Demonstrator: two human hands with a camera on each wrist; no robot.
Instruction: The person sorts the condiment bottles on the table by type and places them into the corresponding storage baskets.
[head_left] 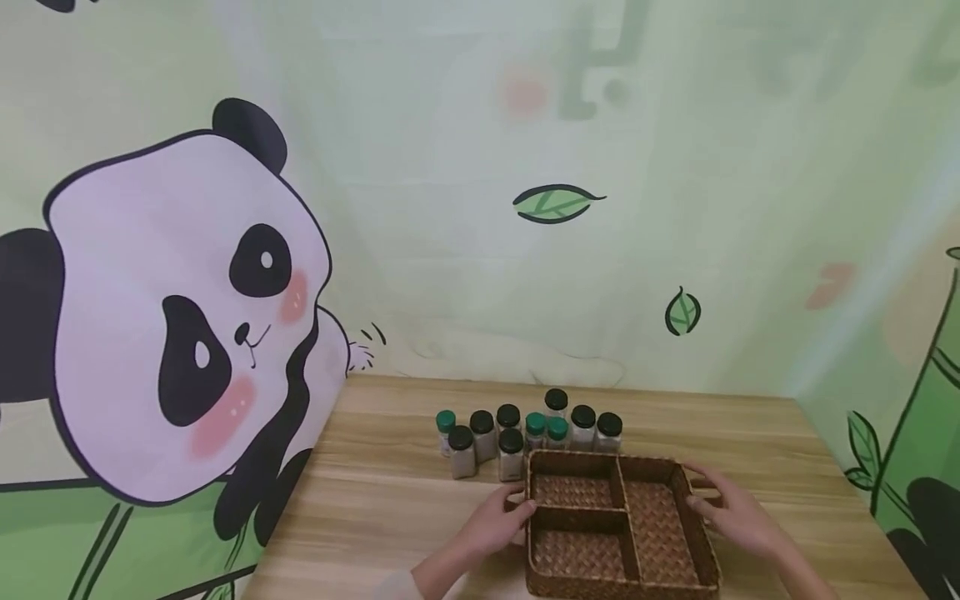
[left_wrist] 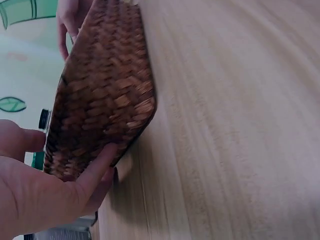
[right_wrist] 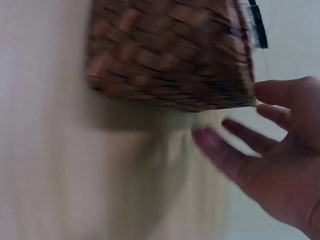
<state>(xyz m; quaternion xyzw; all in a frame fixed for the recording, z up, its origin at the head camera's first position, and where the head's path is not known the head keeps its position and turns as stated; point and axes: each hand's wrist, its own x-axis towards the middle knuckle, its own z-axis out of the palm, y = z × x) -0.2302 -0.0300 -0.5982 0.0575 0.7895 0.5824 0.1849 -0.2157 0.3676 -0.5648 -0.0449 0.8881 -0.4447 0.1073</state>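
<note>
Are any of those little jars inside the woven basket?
No, the woven basket shows only bare compartments in the head view, and the jars stand beyond it on the table.

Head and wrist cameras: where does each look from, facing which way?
Head: worn on head, facing forward-down at brown woven three-compartment basket; left hand, right hand visible.
Left wrist: on that wrist, facing the basket's outer side; both hands.
Right wrist: on that wrist, facing basket's corner; right hand.
Head and left wrist share the basket.
</note>
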